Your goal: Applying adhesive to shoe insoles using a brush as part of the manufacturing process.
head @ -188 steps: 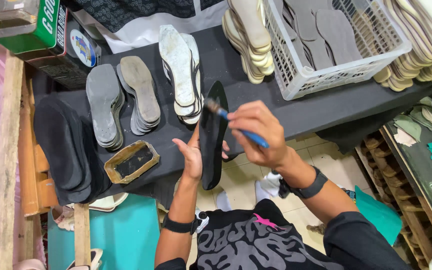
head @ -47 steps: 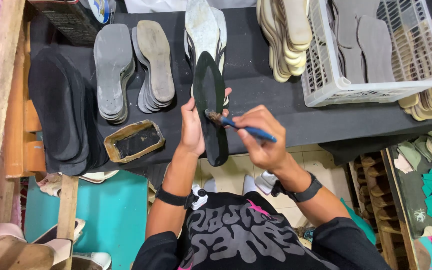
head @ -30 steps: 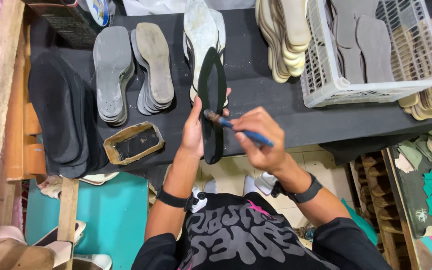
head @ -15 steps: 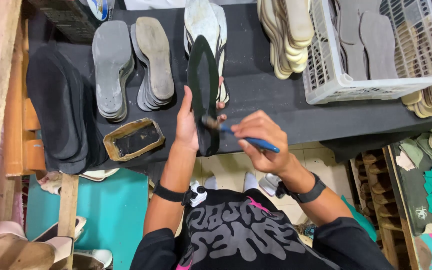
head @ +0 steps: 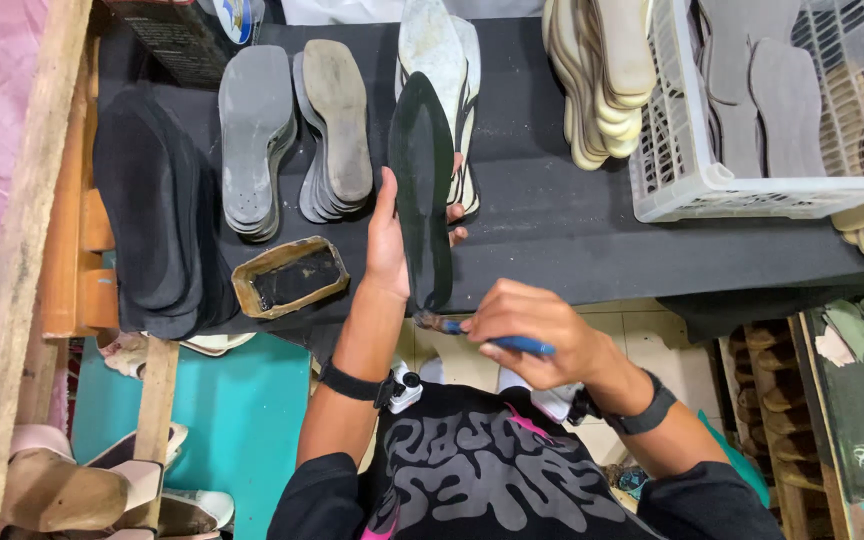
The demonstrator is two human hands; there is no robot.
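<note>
My left hand [head: 389,235] grips a dark green sole [head: 422,190] upright over the near edge of the black tabletop [head: 552,220], thumb along its left side, fingers [head: 457,212] curled behind and peeking out on the right. My right hand [head: 532,330] pinches a blue-handled brush [head: 482,335], fingers pressed together round the handle, bristle tip touching the sole's lower end. Just left of the left hand sits a tan rectangular glue tray [head: 290,277] with black contents. Behind it: stacked grey soles [head: 297,130], black soles [head: 147,210] far left, a white sole pile [head: 447,45] behind the held one, cream soles [head: 602,75], then a white plastic basket [head: 677,160] holding grey insoles. A dark box with a round blue-white label [head: 232,15] stands at the top-left corner.
</note>
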